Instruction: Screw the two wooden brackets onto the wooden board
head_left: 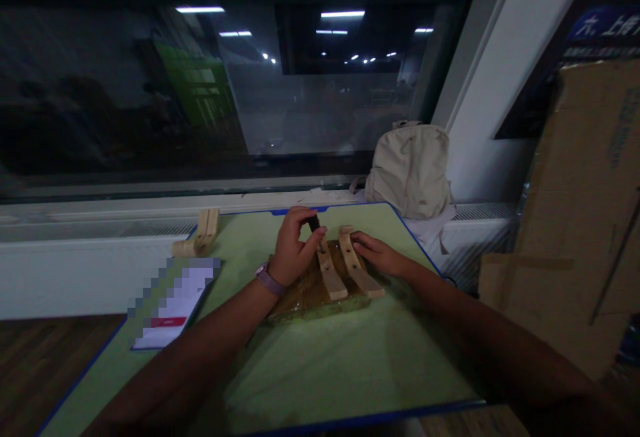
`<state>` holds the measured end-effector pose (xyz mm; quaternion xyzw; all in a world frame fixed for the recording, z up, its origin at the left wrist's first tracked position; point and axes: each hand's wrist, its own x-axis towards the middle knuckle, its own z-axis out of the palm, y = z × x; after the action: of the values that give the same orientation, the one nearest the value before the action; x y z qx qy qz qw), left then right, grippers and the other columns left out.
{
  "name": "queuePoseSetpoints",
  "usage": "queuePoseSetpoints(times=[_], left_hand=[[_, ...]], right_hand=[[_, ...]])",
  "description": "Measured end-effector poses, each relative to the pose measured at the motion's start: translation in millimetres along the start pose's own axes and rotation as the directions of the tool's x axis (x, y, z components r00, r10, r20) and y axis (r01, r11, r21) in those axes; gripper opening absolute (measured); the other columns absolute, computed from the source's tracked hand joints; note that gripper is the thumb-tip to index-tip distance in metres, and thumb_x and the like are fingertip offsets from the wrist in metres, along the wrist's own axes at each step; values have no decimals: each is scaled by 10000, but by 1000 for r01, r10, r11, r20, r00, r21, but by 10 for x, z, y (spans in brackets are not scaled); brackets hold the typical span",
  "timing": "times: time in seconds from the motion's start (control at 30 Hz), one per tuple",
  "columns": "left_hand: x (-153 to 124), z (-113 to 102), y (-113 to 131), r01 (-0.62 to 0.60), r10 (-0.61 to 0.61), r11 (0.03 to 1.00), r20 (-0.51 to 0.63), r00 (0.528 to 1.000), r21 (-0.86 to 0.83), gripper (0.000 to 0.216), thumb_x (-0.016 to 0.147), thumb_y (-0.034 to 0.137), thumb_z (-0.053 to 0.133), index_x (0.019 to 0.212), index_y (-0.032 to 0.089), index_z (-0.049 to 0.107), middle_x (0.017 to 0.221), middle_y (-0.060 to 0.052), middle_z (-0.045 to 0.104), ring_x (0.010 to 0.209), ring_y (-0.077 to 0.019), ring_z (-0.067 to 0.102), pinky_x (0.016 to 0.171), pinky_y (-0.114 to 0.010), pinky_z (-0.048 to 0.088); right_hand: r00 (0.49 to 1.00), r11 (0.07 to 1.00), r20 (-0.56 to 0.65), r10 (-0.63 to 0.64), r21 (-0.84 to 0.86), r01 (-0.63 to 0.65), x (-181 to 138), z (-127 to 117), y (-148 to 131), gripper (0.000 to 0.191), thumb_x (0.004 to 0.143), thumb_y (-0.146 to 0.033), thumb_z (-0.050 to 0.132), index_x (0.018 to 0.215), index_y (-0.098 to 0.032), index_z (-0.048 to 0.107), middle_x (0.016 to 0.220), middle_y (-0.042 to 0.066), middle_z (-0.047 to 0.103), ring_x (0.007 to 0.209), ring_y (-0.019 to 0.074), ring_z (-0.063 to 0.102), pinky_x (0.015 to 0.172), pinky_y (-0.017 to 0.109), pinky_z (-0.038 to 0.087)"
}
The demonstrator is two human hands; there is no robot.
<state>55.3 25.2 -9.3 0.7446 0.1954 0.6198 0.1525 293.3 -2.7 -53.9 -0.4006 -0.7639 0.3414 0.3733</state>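
A brown wooden board (300, 300) lies on a green mat (325, 357). Two pale wooden slats (333, 276) (361, 270) rest on the board, side by side. My left hand (293, 247) is closed round a small dark tool (315, 225), held upright with its tip on the left slat. My right hand (375, 254) lies beside the right slat, its fingers pressing against the slat's far end. A purple watch band sits on my left wrist.
Another pair of joined wooden slats (200, 237) lies at the mat's far left corner. A white leaflet (173, 304) sits on the mat's left edge. A beige backpack (410, 167) stands on the sill, and cardboard boxes (575, 210) stand at the right.
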Motion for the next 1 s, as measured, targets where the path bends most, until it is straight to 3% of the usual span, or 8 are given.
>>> queuePoseSetpoints(times=[0.13,0.23,0.37,0.53,0.6,0.77,0.83,1.0], left_hand=[[6,-4,5,40,-38,998,-47,998,56,241,903,252,602,1136,225,546,1028,-52,587,955,-163,602,855,-326,519],[11,-7,53,96,-95,995,-19,995,40,246,958,247,498,1202,217,517,1034,-59,627,958,-157,629,882,-337,524],[37,-23,98,72,-72,996,8,997,47,272,992,245,402,1245,219,496,1075,-67,646,1018,-165,630,930,-362,510],[84,-55,111,-58,53,981,27,998,186,227,927,290,559,1141,219,591,1046,-62,601,1018,-194,579,905,-364,501],[81,-55,107,-49,43,975,36,998,216,236,925,276,566,1153,225,595,1030,-56,607,994,-189,586,890,-356,505],[6,-18,58,113,-114,991,8,993,68,388,968,263,472,1351,226,428,1086,-81,635,977,-172,634,893,-353,524],[-23,-8,41,151,-151,988,17,988,-3,374,974,264,458,1344,226,411,1050,-76,648,952,-163,647,863,-332,537],[-27,-13,32,109,-106,993,71,992,-41,284,944,265,530,1224,232,495,977,-51,646,869,-152,656,790,-303,545]], right_hand=[[1000,1000,0,-1,-2,1,-1,0,7,498,948,-598,434,1173,-184,595,1164,104,639,1135,257,571,1031,444,418],[1000,1000,1,-5,-12,5,-1,1,15,496,953,-592,430,1168,-177,598,1152,103,641,1125,255,572,1025,445,421],[1000,1000,5,-9,-14,9,-3,-1,10,484,960,-579,426,1181,-183,595,1159,98,639,1132,253,570,1033,445,413],[1000,1000,16,5,-6,-4,-4,-2,-15,500,956,-584,428,1194,-174,589,1185,112,632,1141,258,566,1033,451,412],[1000,1000,14,9,-7,-9,-3,-1,-21,501,956,-585,429,1192,-173,591,1178,108,634,1130,253,571,1028,445,416],[1000,1000,7,12,-17,-12,-6,-1,-32,480,955,-566,440,1183,-176,602,1163,108,635,1135,261,568,1032,457,411],[1000,1000,10,18,-15,-18,-8,-3,-35,473,956,-556,443,1191,-178,604,1164,106,635,1135,263,567,1034,460,411],[1000,1000,1,-3,1,3,-7,1,-22,459,953,-560,452,1184,-197,611,1159,97,640,1126,257,573,1039,454,411]])
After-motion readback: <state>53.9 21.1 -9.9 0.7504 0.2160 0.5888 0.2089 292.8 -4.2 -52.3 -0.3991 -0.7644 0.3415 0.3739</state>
